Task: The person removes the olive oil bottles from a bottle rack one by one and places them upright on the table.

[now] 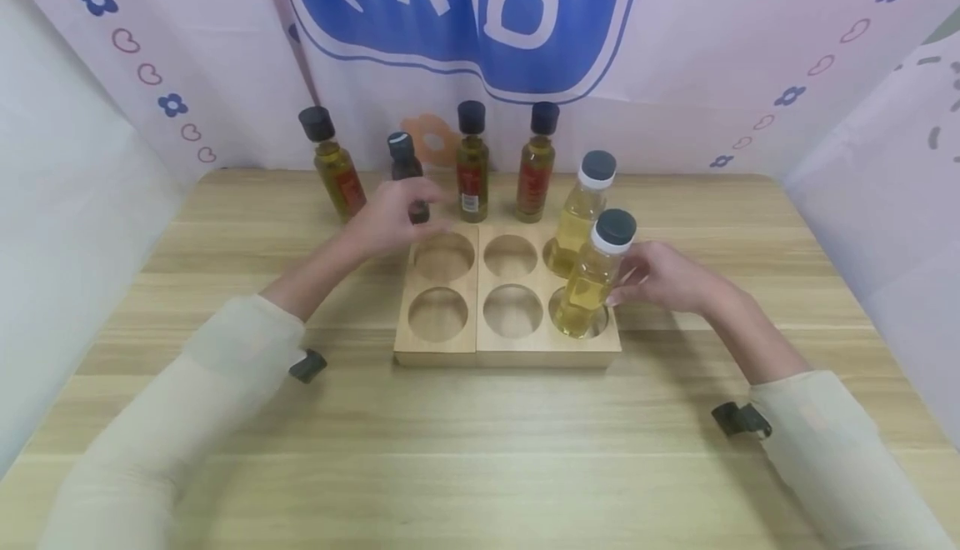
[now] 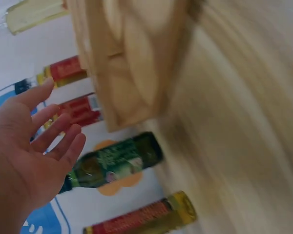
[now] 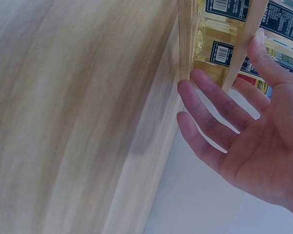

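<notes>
My left hand (image 1: 393,215) hovers with loosely spread fingers at the rack's back left corner, in front of a dark green bottle (image 1: 406,165). In the left wrist view nothing is in its grasp. My right hand (image 1: 663,277) is at the right side of a wooden rack (image 1: 477,317) with round holes. Its fingers are loose, and the thumb tip appears to touch the rack's edge in the right wrist view. Two clear bottles of yellow liquid with dark caps stand tilted in the rack's right column: a front bottle (image 1: 588,283) and a back bottle (image 1: 573,221).
Behind the rack stand a left red-labelled bottle (image 1: 343,175), a middle one (image 1: 472,167) and a right one (image 1: 536,171), all black-capped. The wooden table (image 1: 480,450) meets a printed cloth (image 1: 690,58) at the back.
</notes>
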The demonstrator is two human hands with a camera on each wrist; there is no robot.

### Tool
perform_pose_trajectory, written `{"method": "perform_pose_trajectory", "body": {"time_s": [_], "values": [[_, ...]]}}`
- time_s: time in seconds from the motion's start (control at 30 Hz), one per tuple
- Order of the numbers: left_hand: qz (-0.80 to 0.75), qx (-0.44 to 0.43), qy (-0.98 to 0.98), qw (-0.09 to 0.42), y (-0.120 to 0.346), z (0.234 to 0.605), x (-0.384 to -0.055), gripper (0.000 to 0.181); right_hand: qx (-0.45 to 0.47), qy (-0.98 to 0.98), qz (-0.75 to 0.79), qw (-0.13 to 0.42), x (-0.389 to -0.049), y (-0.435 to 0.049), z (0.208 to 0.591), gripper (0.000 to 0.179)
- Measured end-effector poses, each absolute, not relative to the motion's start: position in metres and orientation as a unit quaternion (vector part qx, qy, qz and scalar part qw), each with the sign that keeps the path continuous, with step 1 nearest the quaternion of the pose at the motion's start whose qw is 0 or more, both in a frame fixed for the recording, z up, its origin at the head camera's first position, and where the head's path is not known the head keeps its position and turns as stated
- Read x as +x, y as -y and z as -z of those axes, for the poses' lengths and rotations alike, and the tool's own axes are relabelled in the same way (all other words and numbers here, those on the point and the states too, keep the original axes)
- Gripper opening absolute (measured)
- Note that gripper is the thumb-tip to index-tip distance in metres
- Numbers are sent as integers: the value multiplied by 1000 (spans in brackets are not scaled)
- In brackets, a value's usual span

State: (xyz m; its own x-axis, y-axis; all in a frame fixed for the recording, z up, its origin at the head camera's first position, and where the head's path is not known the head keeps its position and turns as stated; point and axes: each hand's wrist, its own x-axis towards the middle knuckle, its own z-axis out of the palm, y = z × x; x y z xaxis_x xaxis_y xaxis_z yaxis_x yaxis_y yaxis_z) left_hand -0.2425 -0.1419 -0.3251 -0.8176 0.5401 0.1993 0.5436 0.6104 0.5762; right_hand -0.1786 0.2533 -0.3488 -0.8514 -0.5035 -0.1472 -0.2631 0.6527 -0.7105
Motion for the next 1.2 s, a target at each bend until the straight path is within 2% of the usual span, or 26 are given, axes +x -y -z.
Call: {"method": "perform_pose_trajectory", "body": {"time_s": [0.43,0.67,1.2], "values": [[288,-352,888,-69,174,354,-239,63,-213,-894,356,170,-179,-253,349,44],[305,-345,880,-115,184,358,-240,83,-218,-893,358,164,-180,-253,350,45],[307,-326,884,-133,183,360,-238,87,-224,-895,351,160,-179,-255,351,45]]}}
